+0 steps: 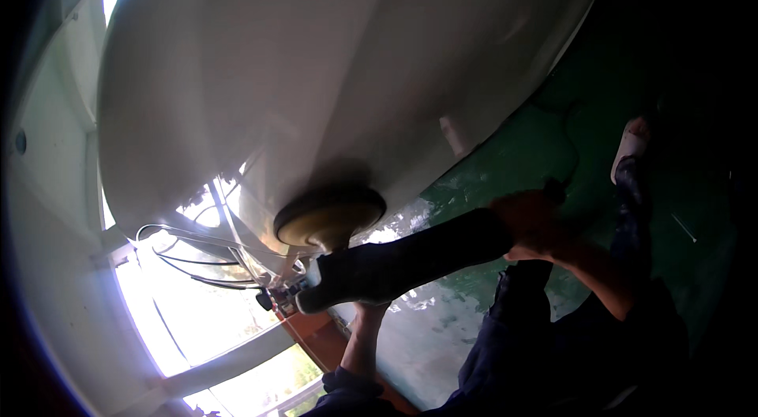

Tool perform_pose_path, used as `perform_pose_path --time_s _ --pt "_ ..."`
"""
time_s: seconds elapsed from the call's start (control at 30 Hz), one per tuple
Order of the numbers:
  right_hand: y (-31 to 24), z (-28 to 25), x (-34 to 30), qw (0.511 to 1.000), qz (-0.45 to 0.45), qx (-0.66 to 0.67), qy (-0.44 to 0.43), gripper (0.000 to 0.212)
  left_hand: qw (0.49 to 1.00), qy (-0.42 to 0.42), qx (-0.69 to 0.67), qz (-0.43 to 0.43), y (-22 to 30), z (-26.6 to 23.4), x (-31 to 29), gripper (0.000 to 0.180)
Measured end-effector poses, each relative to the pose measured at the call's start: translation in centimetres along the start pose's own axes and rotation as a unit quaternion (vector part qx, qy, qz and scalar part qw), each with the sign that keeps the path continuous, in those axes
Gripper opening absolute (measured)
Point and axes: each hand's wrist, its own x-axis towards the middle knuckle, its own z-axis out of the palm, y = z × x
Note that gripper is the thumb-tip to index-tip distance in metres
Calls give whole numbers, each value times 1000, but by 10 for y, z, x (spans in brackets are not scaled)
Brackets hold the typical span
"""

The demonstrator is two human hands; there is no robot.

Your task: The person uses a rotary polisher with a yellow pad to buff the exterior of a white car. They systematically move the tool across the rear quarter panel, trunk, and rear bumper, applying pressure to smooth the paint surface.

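Observation:
A dark-bodied polisher [418,259] with a round yellowish pad [332,219] lies across the middle of the view. Its pad, dark at the rim, faces the lower part of a large, glossy, curved pale panel [260,46], seemingly against it. My right hand [527,219] is wrapped round the rear end of the polisher body, deep in shadow. From below, my left hand [373,310] comes up behind the tool's front end and holds it there. Most of its fingers are hidden by the body.
Bright windows [197,314] stand at lower left, with cables [205,279] and a stand before them. The floor [505,156] is shiny green. A foot in a light slipper [628,148] shows at right. Over at far left is a pale wall [55,156].

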Motion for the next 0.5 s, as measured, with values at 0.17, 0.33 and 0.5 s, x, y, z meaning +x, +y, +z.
perform_pose_path --time_s 0.17,0.33,0.5 --pt "32 -67 -39 997 18 -4 77 32 998 17 63 -23 103 40 67 35" --pt "76 -121 -68 991 -33 -17 126 41 998 22 1 -53 170 73 111 35" --pt "80 -137 -94 986 -14 -37 159 44 997 -29 16 -64 227 67 156 36"
